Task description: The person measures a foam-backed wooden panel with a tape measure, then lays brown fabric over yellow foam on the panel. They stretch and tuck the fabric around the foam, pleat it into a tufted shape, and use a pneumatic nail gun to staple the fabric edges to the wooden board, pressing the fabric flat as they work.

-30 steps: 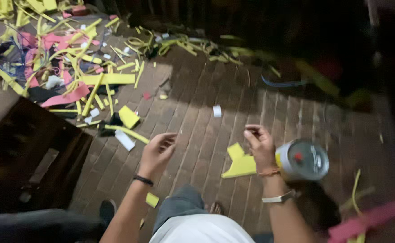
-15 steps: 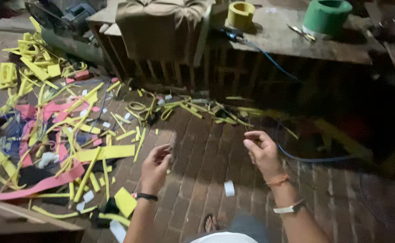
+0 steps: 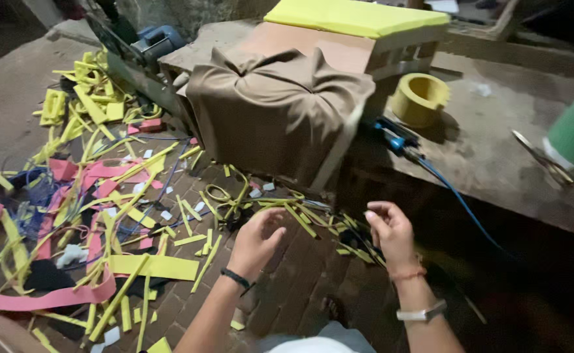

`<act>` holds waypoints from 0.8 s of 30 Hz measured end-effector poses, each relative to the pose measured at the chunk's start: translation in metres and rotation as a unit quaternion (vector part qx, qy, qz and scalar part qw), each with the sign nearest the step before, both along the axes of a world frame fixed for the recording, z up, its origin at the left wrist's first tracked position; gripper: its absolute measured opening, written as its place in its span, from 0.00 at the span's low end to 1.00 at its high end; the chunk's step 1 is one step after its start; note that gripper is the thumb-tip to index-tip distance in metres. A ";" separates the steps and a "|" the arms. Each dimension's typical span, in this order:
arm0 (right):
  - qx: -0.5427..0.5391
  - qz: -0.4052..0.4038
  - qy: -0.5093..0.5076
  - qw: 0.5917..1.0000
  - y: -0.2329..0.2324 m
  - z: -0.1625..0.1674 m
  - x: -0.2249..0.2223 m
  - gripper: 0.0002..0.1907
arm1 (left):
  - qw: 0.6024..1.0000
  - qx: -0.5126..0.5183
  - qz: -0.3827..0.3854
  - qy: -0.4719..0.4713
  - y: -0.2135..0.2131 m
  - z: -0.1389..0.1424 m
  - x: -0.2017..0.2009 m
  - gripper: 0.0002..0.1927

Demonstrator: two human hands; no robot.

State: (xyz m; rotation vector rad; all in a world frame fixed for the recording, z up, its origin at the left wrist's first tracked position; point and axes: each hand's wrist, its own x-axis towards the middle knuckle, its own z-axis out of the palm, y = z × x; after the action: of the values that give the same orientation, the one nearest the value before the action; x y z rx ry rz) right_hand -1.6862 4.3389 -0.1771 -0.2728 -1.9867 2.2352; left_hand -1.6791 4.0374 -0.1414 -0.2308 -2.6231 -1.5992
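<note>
Above the brick floor [image 3: 300,287]: left hand [image 3: 255,240] and right hand [image 3: 389,232], fingers loosely curled, grips apparently empty; possibly a thin strand between them; yellow foam offcuts [image 3: 159,267] nearby.

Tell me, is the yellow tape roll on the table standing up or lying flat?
Lying flat. The yellow roll rests on its side face on the table, with its round hole facing upward.

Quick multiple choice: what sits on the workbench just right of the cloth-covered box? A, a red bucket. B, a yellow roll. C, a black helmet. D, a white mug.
B: a yellow roll stands on the workbench just right of the brown cloth-covered box, with a blue cable running past it; both hands, the left hand and right hand, are raised empty below.
</note>
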 end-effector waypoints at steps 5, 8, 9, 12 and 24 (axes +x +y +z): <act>0.033 0.043 0.047 0.997 -0.019 0.038 -0.149 0.08 | 0.998 0.000 0.008 0.058 -0.016 0.026 -0.119 0.19; 0.036 0.039 0.074 0.996 -0.020 0.037 -0.226 0.08 | 0.997 -0.024 0.022 0.065 -0.022 0.026 -0.198 0.17; 0.036 0.020 0.075 0.996 -0.014 0.031 -0.246 0.07 | 0.995 -0.031 0.009 0.092 -0.020 0.023 -0.224 0.16; 0.035 -0.073 0.033 0.996 0.015 0.002 -0.286 0.07 | 0.987 -0.042 -0.065 0.141 0.008 0.013 -0.301 0.13; 0.408 -0.182 -0.152 0.882 0.238 -0.097 -0.488 0.12 | 0.952 -0.171 -0.171 0.186 0.134 0.005 -0.499 0.12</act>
State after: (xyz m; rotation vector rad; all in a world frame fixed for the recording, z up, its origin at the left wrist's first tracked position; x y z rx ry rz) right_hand -2.1745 4.5772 -0.2740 -0.8273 -2.5486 1.0424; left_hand -2.1777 4.1712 -0.1362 -0.9502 -2.6248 -1.0129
